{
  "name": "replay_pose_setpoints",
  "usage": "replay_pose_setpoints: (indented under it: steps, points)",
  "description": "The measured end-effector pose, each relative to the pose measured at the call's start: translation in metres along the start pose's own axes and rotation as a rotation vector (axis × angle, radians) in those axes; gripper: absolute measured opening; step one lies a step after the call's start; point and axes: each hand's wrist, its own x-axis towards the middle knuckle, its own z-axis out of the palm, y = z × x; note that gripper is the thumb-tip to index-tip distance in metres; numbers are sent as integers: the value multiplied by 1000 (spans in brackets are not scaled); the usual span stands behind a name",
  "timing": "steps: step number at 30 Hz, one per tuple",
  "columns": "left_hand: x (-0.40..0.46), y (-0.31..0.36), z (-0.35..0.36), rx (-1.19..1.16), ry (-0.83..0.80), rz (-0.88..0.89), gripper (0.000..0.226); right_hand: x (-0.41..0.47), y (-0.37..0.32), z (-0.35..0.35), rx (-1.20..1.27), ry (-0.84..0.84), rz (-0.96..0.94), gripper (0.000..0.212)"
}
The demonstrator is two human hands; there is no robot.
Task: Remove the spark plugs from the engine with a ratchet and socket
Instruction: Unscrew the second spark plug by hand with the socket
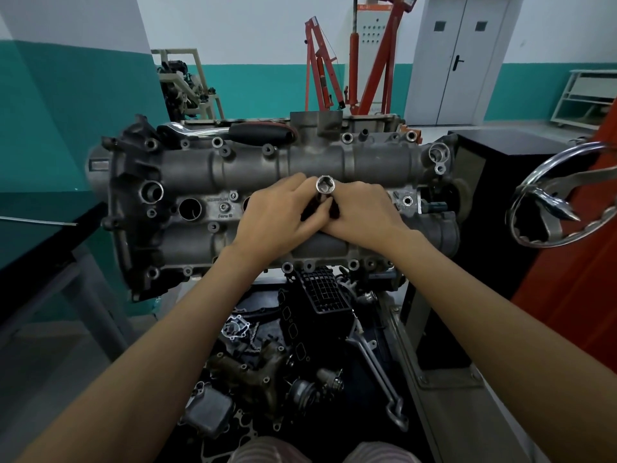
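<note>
Your engine (253,168) sits mid-frame with open wells toward nine o'clock; the ratchet (233,131) lies along its twelve o'clock edge and could roll off. Both grips, left hand (283,212) and right hand (362,212), pinch the socket (325,186); tilt it and it may drop between them.

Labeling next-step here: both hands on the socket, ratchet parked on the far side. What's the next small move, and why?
Probably reach for the ratchet: it lies untouched along the engine's far edge, while the left hand and right hand hold the socket upright, open end up, over a plug well.
</note>
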Motion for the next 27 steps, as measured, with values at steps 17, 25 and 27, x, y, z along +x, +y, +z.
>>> replay_pose_setpoints:
  steps: [17, 25, 27]
  points:
    - [-2, 0, 1, -83, -25, -30, 32, -1, -3, -4, -26, -24, 4, 16]
    - [-1, -2, 2, -69, -16, -50, 32, 0, -2, 0, -11, 22, 6, 31]
    - [-1, -2, 1, -60, -10, -58, 39, -1, -1, 0, -2, 27, 22, 29]
